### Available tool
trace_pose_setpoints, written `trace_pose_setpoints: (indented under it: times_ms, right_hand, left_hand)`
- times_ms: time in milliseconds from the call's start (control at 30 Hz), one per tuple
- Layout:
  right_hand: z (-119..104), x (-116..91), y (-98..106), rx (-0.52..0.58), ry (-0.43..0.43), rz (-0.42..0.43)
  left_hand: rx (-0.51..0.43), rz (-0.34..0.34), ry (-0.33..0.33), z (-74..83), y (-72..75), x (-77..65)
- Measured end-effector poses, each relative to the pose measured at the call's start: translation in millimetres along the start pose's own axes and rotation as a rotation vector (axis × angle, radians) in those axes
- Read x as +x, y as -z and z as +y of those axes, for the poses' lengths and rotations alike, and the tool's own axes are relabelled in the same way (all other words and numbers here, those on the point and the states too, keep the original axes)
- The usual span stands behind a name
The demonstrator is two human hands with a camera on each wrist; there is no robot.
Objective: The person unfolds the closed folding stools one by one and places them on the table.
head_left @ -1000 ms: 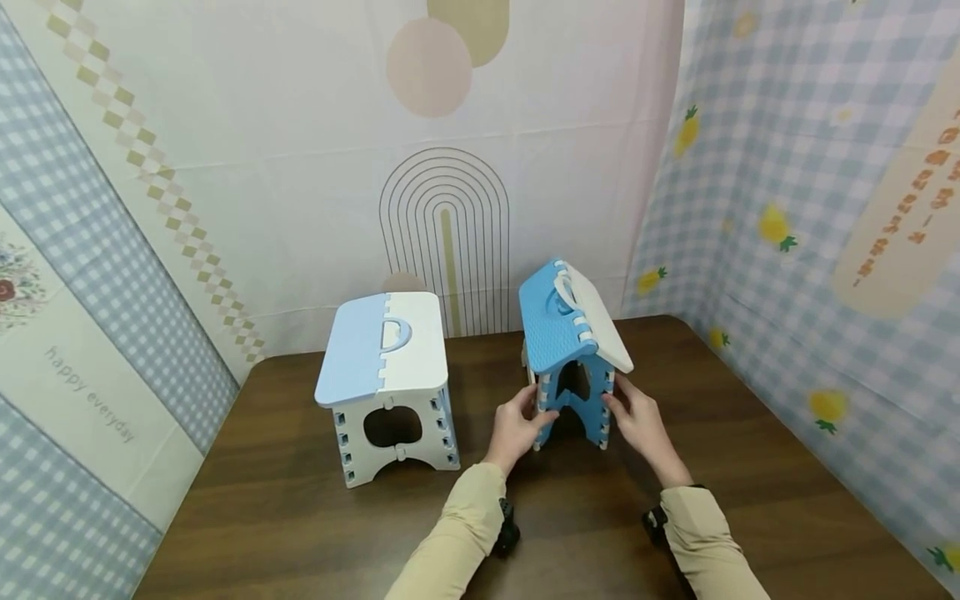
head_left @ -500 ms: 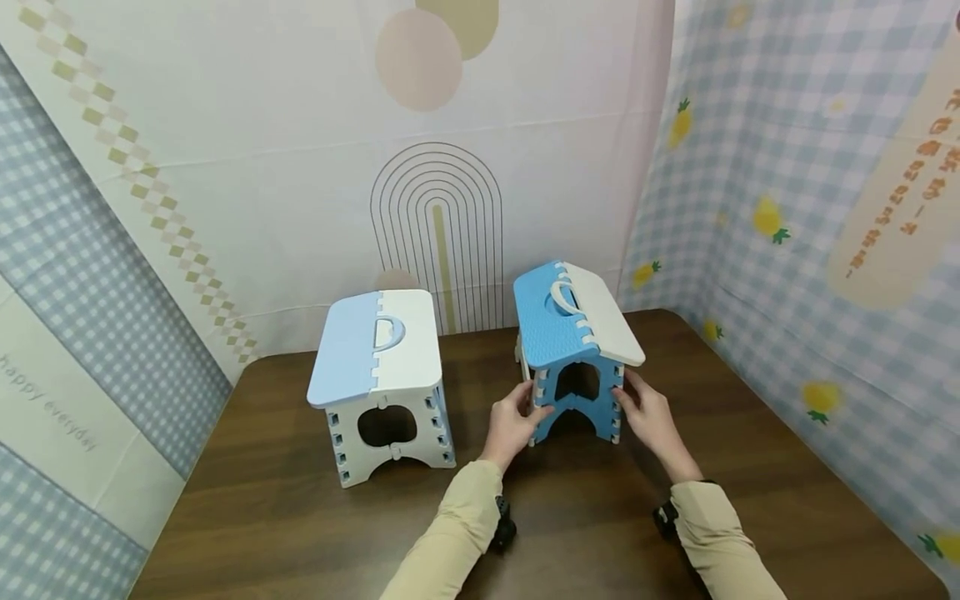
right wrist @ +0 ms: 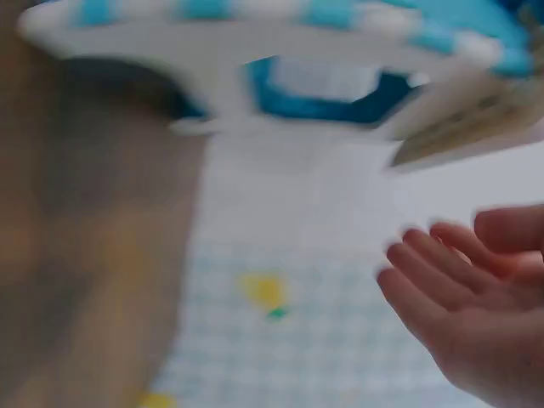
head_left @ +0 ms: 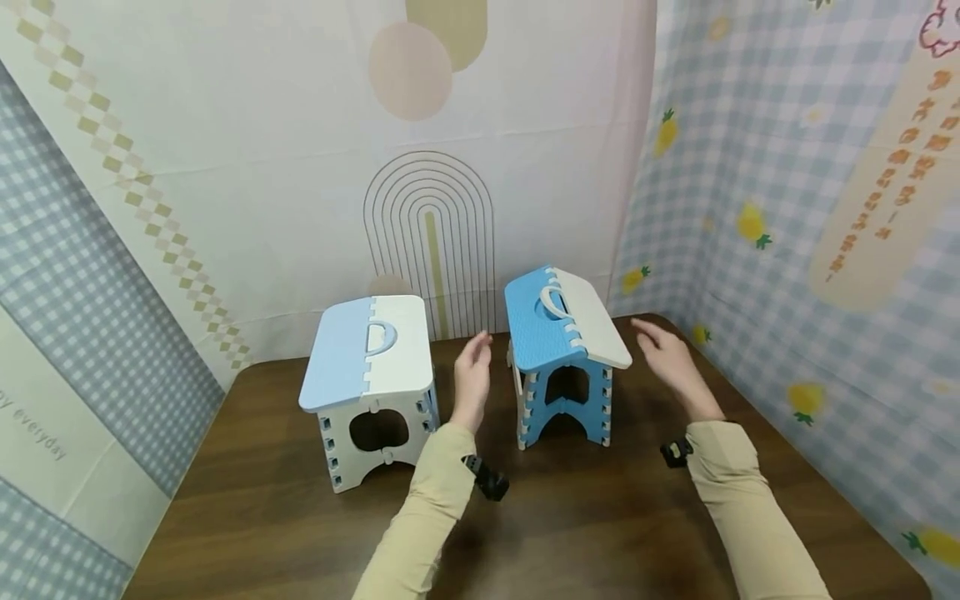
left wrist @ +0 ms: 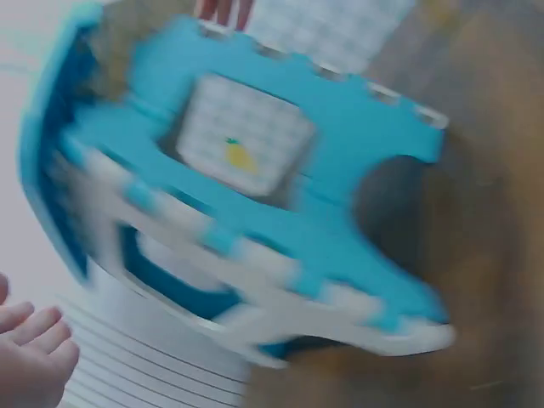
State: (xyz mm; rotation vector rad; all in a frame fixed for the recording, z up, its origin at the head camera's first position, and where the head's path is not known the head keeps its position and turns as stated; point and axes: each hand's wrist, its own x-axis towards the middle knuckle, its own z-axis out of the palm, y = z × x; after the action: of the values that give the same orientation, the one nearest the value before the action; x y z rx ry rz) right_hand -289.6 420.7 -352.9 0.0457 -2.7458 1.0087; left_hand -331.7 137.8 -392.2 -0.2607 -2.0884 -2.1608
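Note:
A folding step stool (head_left: 540, 333) with a bright blue and white top stands upright on its legs. Its two top halves slope from a raised middle seam, with a white loop handle there. Left of this stool, my left hand (head_left: 472, 379) hovers apart from it, fingers extended; the same hand (left wrist: 34, 353) shows at the lower left in the left wrist view. On the other side, my right hand (head_left: 670, 362) is held off the white half's edge. In the right wrist view the right hand (right wrist: 472, 297) has loosely straight fingers and holds nothing.
A second folding stool (head_left: 378, 350), pale blue and white with a flat top, stands to the left, partly behind the left forearm. Both stools are on a brown wooden table (head_left: 570, 517). Printed cloths (head_left: 300, 208) hang behind and at the sides.
Both hands have let go of the bright blue stool's legs and moved up and outward to either side. The stool's legs spread apart earlier, and its top became less steep.

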Motion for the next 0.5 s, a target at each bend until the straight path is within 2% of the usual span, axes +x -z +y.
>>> trace_pose_setpoints:
  times_ms: [67, 100, 233, 300, 367, 433, 500]
  right_hand:
    - [-21, 9, 0, 0.019, 0.002, 0.039]
    - [-31, 13, -2, 0.017, 0.020, 0.042]
    - [-58, 26, -16, -0.022, 0.087, -0.010]
    - [-63, 29, -21, -0.034, 0.091, -0.061]
    - [-65, 30, -24, -0.040, 0.076, -0.102]
    - [-66, 30, -25, -0.042, 0.062, -0.137]
    - [-67, 29, -24, -0.044, 0.048, -0.156]
  left_hand:
    - [0.090, 0.019, -0.081, 21.2, -5.8, 6.5]
    - [0.156, -0.002, -0.124, 30.7, -9.8, 8.6]
    - [0.469, -0.160, -0.323, 54.2, -35.1, 15.0]
    - [0.619, -0.234, -0.357, 55.6, -46.6, 15.3]
    - [0.744, -0.273, -0.356, 52.6, -54.5, 14.1]
    - [0.819, -0.283, -0.342, 48.5, -57.9, 12.2]
    - [0.856, -0.275, -0.335, 45.8, -59.1, 10.2]
